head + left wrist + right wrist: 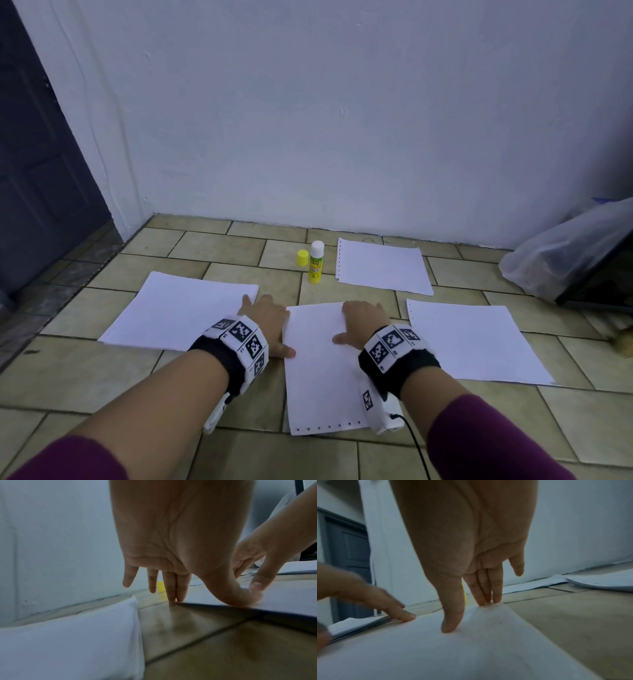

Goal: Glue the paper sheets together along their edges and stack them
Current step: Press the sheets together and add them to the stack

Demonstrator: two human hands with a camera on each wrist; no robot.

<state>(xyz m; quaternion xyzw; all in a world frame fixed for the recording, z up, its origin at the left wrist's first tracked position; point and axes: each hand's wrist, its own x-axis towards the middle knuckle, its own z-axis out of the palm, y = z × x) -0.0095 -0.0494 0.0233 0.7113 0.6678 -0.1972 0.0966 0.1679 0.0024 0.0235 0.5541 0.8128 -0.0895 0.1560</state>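
Note:
A white middle sheet (318, 370) with a punched near edge lies on the tiled floor in front of me. My left hand (270, 325) lies flat at its left edge, thumb (240, 597) pressing the paper and straight fingertips (175, 599) at the far left corner. My right hand (359, 322) presses flat on the sheet's far right part, fingertips (488, 600) at the far edge and thumb (452, 622) on the paper. An uncapped yellow glue stick (315, 262) stands beyond the sheet, with its yellow cap (302, 257) beside it.
A paper stack (178, 308) lies to the left, another sheet (472, 339) to the right, and a third (382, 265) far right by the wall. A clear plastic bag (565, 257) leans at the right. A dark door (41, 171) is at the left.

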